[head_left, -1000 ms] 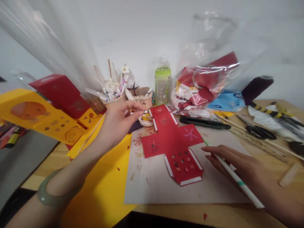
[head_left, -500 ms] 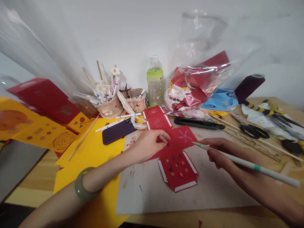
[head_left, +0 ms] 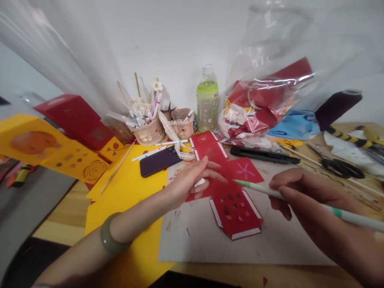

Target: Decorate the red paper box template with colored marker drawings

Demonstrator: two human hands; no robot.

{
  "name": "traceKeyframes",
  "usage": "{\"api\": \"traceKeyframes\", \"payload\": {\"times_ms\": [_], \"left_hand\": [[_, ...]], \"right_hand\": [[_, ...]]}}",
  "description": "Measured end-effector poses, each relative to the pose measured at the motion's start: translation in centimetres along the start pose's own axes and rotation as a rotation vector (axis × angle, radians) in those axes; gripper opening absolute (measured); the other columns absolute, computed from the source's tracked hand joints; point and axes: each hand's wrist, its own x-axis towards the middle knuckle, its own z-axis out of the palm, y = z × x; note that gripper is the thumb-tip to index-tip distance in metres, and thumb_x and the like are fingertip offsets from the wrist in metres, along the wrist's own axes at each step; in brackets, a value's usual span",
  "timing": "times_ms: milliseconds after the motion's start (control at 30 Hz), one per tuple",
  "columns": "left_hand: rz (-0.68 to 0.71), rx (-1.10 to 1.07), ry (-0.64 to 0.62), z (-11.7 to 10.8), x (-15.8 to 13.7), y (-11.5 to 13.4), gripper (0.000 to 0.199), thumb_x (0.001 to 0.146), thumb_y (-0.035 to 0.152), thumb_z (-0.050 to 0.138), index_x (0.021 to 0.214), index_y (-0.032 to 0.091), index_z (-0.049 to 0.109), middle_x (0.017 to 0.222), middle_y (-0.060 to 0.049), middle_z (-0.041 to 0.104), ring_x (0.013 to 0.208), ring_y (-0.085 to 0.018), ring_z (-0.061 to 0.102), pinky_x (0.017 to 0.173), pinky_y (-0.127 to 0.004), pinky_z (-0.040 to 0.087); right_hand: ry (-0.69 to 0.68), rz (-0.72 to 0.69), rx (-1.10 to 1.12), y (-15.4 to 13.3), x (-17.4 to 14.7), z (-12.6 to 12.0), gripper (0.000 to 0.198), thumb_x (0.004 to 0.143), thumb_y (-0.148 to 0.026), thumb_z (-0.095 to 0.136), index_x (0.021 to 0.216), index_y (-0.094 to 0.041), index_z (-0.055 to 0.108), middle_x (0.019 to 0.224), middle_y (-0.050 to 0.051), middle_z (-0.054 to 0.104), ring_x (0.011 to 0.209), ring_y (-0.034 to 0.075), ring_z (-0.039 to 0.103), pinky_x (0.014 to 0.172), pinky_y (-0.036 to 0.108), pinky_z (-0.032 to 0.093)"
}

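Observation:
My right hand [head_left: 295,196] grips a white felt-tip pen [head_left: 348,216] with a green tip. The tip hovers over or touches the red paper cutout [head_left: 237,228]; I cannot tell which. My left hand [head_left: 195,180] is above the cutout's left part, two fingers stretched towards the pen tip. Its other fingers curl around a small white piece [head_left: 200,182], perhaps the pen's cap. The cross-shaped cutout has white strips along its flaps, a purple flower drawing [head_left: 245,171] on its right panel, and small stars and dots on its near panel.
The cutout lies on a pale board [head_left: 192,244], with yellow paper [head_left: 135,208] and a dark phone [head_left: 160,161] to the left. Behind are a pen holder [head_left: 148,133], a green drink bottle [head_left: 207,100] and a plastic bag [head_left: 258,108]. A box cutter [head_left: 264,155] and scissors [head_left: 339,166] lie right.
My left hand's fingers have stretched out, and a white piece now shows in it. The pen tip has moved from the flower panel towards the cutout's middle. The whole view has shifted slightly.

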Motion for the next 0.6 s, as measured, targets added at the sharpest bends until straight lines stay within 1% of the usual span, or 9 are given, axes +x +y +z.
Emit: {"api": "traceKeyframes", "payload": {"times_ms": [67,133,267,367,467,533,600], "left_hand": [[-0.007,-0.072,-0.091,0.4,-0.7,0.0,0.046,0.092,0.055,0.030,0.103,0.016,0.054,0.095,-0.008,0.066,0.035,-0.001,0.018,0.030,-0.017,0.018],[0.011,-0.092,-0.160,0.7,-1.4,0.1,0.049,0.093,0.058,0.025,0.106,0.018,0.051,0.102,-0.008,0.064,0.034,0.000,0.017,0.030,-0.016,0.017],[0.018,-0.084,-0.233,0.9,-2.4,0.7,0.053,0.091,0.062,0.020,0.107,0.019,0.048,0.110,-0.009,0.061,0.034,0.001,0.018,0.031,-0.015,0.019],[0.015,-0.031,-0.281,1.0,-3.1,1.0,0.056,0.091,0.062,0.017,0.111,0.019,0.045,0.118,-0.011,0.057,0.036,0.002,0.019,0.032,-0.014,0.022],[0.012,0.035,-0.292,1.5,-4.0,1.1,0.055,0.091,0.062,0.019,0.114,0.018,0.043,0.121,-0.014,0.053,0.037,0.002,0.021,0.033,-0.013,0.029],[0.007,0.076,-0.270,2.0,-4.7,1.1,0.053,0.090,0.062,0.024,0.113,0.017,0.041,0.122,-0.014,0.051,0.039,0.002,0.024,0.035,-0.013,0.034],[0.022,0.107,-0.256,2.5,-5.5,1.2,0.053,0.089,0.063,0.027,0.112,0.017,0.040,0.122,-0.014,0.050,0.041,0.001,0.029,0.036,-0.013,0.038]], "right_hand": [[-0.084,0.006,0.085,-0.8,-0.1,0.7,0.028,0.079,-0.048,0.058,0.064,-0.025,0.058,0.052,-0.003,0.054,0.047,0.012,0.047,0.040,0.022,0.037],[-0.130,0.011,0.126,-1.4,-0.2,1.4,0.030,0.079,-0.047,0.059,0.060,-0.024,0.057,0.050,-0.003,0.052,0.045,0.011,0.045,0.039,0.021,0.035],[-0.197,0.003,0.124,-1.8,-0.4,2.3,0.034,0.079,-0.046,0.059,0.056,-0.021,0.056,0.046,-0.004,0.050,0.043,0.009,0.044,0.039,0.020,0.034],[-0.247,-0.013,0.127,-1.9,-0.6,2.6,0.032,0.080,-0.044,0.060,0.058,-0.021,0.057,0.048,-0.004,0.051,0.043,0.009,0.044,0.040,0.020,0.033],[-0.328,0.001,0.171,-2.2,-0.8,2.7,0.029,0.082,-0.040,0.060,0.060,-0.021,0.057,0.048,-0.005,0.052,0.044,0.008,0.045,0.041,0.019,0.035],[-0.394,0.026,0.223,-2.5,-1.0,2.7,0.029,0.083,-0.039,0.059,0.060,-0.021,0.057,0.048,-0.005,0.052,0.044,0.008,0.047,0.041,0.018,0.036],[-0.404,0.044,0.239,-2.9,-1.2,2.6,0.031,0.083,-0.040,0.058,0.059,-0.021,0.057,0.049,-0.004,0.053,0.044,0.008,0.048,0.042,0.018,0.038]]}}
